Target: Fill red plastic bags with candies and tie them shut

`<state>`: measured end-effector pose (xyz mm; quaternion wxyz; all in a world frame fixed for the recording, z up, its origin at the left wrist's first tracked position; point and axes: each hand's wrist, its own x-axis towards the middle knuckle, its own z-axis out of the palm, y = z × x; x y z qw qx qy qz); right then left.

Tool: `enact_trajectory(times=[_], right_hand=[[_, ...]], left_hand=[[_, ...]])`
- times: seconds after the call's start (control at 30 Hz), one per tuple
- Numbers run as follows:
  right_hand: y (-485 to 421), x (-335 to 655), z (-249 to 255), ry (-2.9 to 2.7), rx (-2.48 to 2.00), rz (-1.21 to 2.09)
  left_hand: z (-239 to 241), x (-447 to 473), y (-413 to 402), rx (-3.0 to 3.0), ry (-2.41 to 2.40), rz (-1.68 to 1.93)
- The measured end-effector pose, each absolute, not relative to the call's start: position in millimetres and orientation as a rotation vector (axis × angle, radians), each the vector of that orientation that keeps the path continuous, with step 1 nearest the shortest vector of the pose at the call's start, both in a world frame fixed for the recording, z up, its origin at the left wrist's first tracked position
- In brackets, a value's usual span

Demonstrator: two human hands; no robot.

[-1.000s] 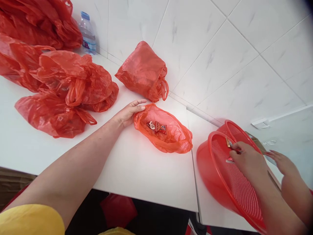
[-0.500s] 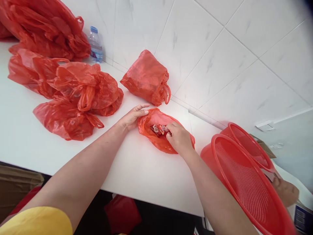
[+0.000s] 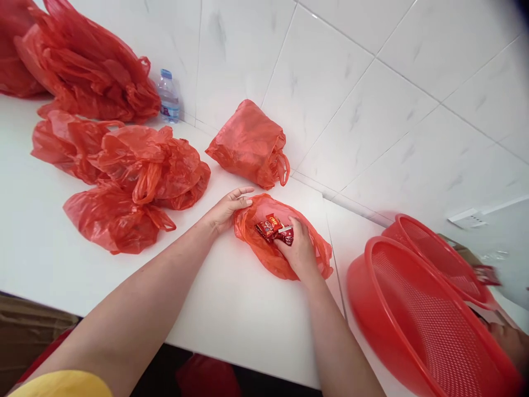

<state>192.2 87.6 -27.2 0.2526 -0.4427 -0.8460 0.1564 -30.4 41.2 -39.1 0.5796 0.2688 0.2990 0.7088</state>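
Observation:
A red plastic bag [image 3: 264,263] lies on the white table with its mouth spread open. My left hand [image 3: 227,212] is at the bag's left edge, thumb against the rim and fingers stretched out, the lower ones hidden. Inside the bag's mouth, my right hand [image 3: 301,248] has its fingers closed on a small dark red packet [image 3: 286,236] with white lettering. Beside that packet, a bright red packet [image 3: 270,224] with yellow print lies in the bag, partly over another dark one. Just behind stands a filled red bag [image 3: 252,146] with bunched handles.
Several filled red bags [image 3: 119,215] crowd the table's left side, near a water bottle [image 3: 168,99]. Two red mesh baskets [image 3: 378,309] stand at the right. Another person's hand [image 3: 508,339] shows at the right edge, partly hidden. A tiled wall [image 3: 343,71] bounds the back.
The view has shifted slightly. My right hand has turned within the bag's mouth, and the dark red packet in it now shows. The bright red packet is more visible. My left hand stays at the rim.

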Motion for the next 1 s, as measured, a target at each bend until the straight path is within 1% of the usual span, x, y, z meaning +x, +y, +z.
enact_trajectory(times=[0.17, 0.27, 0.37, 0.47, 0.57, 0.63, 0.7, 0.77, 0.83, 0.93, 1.0], right_hand=[[78.8, 204.2, -13.5, -2.220, -1.308, 0.776], [77.1, 207.4, -8.9, -2.135, -1.339, 0.786], [81.9, 206.4, -15.7, -2.052, -1.344, 0.766], [89.1, 204.3, -26.6, -1.943, -1.276, 0.788], [94.7, 203.2, -32.0, -1.862, -1.162, 0.826], [98.4, 204.2, -31.6, -1.799, -1.127, 0.882], [103.7, 207.7, -29.6, -1.706, -1.087, 0.994], [110.7, 213.8, -28.0, -1.568, -0.984, 1.198], [118.1, 221.5, -27.4, -1.392, -0.833, 1.477], [125.8, 231.8, -27.5, -1.168, -0.657, 1.825], [126.9, 235.7, -26.8, -1.118, -0.620, 1.921]], left_hand=[[-37.8, -30.8, 43.2, 0.596, 0.832, 1.780], [-35.9, -26.7, 43.8, 0.637, 0.979, 1.864], [-28.8, -15.4, 38.1, 0.795, 1.367, 2.054], [-15.7, 1.8, 25.1, 1.216, 1.826, 2.102], [-3.3, 22.3, 12.2, 1.812, 1.990, 1.893], [0.4, 35.8, 8.3, 2.124, 1.929, 1.704], [-0.8, 46.3, 9.7, 2.297, 1.812, 1.492], [-5.8, 51.4, 15.2, 2.358, 1.744, 1.272], [-12.9, 50.5, 22.5, 2.340, 1.774, 1.104], [-24.2, 42.3, 31.5, 2.198, 1.905, 0.982], [-30.0, 37.0, 34.3, 2.078, 1.946, 0.940]])
